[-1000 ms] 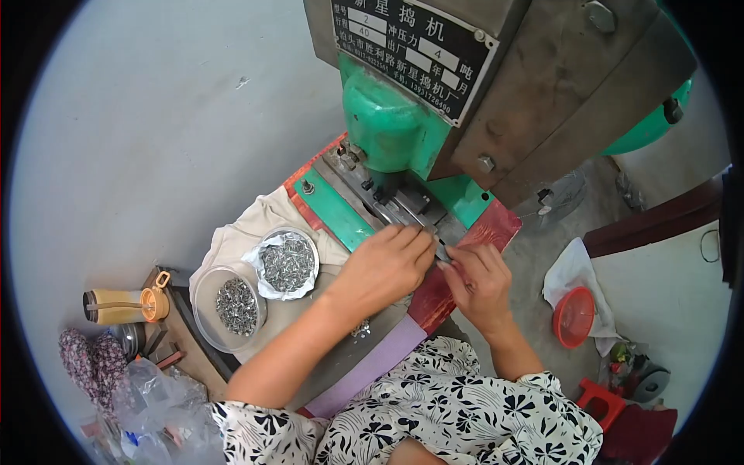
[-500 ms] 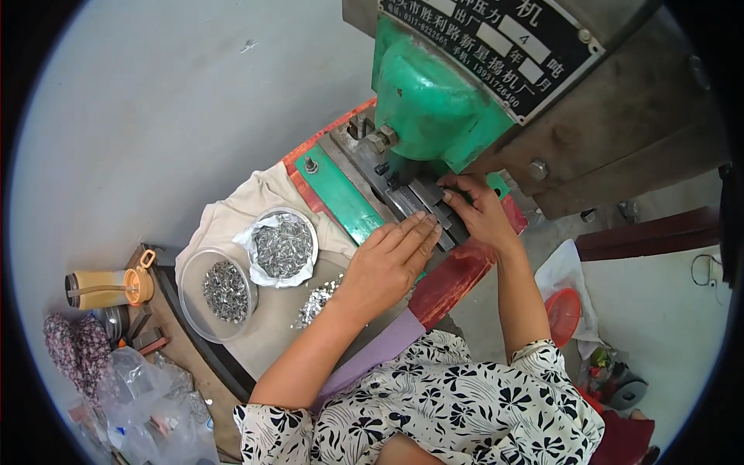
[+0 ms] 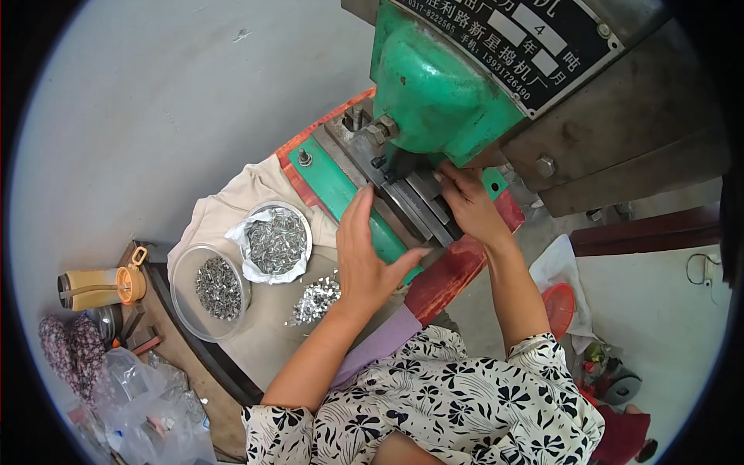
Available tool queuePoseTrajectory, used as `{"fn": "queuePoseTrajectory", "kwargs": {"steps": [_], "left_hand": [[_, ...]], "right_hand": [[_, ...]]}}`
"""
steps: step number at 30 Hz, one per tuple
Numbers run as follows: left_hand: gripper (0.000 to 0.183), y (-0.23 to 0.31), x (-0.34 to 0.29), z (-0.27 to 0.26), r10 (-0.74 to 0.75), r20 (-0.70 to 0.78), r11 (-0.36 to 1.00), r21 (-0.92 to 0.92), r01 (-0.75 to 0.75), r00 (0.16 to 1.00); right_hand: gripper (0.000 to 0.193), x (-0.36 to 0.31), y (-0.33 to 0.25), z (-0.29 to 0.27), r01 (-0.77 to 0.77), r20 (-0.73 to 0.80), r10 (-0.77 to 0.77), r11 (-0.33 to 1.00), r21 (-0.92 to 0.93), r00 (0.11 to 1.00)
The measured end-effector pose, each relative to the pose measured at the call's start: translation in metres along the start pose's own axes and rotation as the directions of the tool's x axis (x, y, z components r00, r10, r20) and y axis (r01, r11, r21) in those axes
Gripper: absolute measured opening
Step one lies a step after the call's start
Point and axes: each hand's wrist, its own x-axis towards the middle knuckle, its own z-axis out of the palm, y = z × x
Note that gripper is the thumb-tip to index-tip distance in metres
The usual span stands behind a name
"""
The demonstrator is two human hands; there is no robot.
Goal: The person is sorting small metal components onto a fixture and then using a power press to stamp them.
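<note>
In front of me stands a green press head (image 3: pixel 442 93) above a dark metal die (image 3: pixel 422 205) bolted to the press bed. My left hand (image 3: pixel 363 263) is open at the die's left side, thumb spread from the stretched fingers, over the green bed plate (image 3: pixel 333 182). At the die's right rear, my right hand (image 3: pixel 471 203) has its thumb and fingers closed together beside the block; whatever is between them is hidden. Left of my left hand, small shiny metal pieces (image 3: pixel 316 301) lie in a loose pile on the cloth.
A lined round bowl (image 3: pixel 277 242) and a clear plastic tub (image 3: pixel 219 291) hold many small metal parts on a beige cloth (image 3: pixel 225 198). Farther left are an amber bottle with an orange cap (image 3: pixel 101 288) and plastic bags (image 3: pixel 151 403). A red basin (image 3: pixel 558 310) sits at right.
My left hand has lifted off the die, moved left and spread its thumb. My right hand has shifted slightly back and left, still at the die's side. The view has tilted a little.
</note>
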Motion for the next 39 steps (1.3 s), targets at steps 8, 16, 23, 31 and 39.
{"fn": "queuePoseTrajectory", "kwargs": {"steps": [8,16,23,31,39], "left_hand": [[0.118,-0.001,0.01,0.018,-0.147,0.028,0.988,-0.038,0.148,0.989],[0.138,0.003,0.016,0.032,-0.093,0.056,0.996,0.017,0.093,0.994],[0.141,-0.012,0.016,0.033,-0.034,0.05,0.998,-0.043,0.036,0.998],[0.116,-0.003,0.01,0.022,0.015,0.086,0.996,0.082,-0.022,0.996],[0.107,-0.002,0.014,0.017,0.05,0.086,0.984,0.167,-0.064,0.995]], "right_hand": [[0.018,-0.003,-0.003,0.001,-0.121,-0.034,0.121,0.992,0.02,0.992],[0.021,-0.005,-0.006,0.002,-0.154,-0.016,0.154,0.988,0.024,0.988],[0.025,-0.007,-0.007,-0.009,-0.305,0.16,0.267,0.904,0.3,0.95],[0.028,-0.008,-0.011,-0.01,-0.349,0.205,0.298,0.891,0.291,0.932],[0.031,-0.005,-0.016,-0.008,-0.556,0.248,0.498,0.742,0.374,0.831]]}}
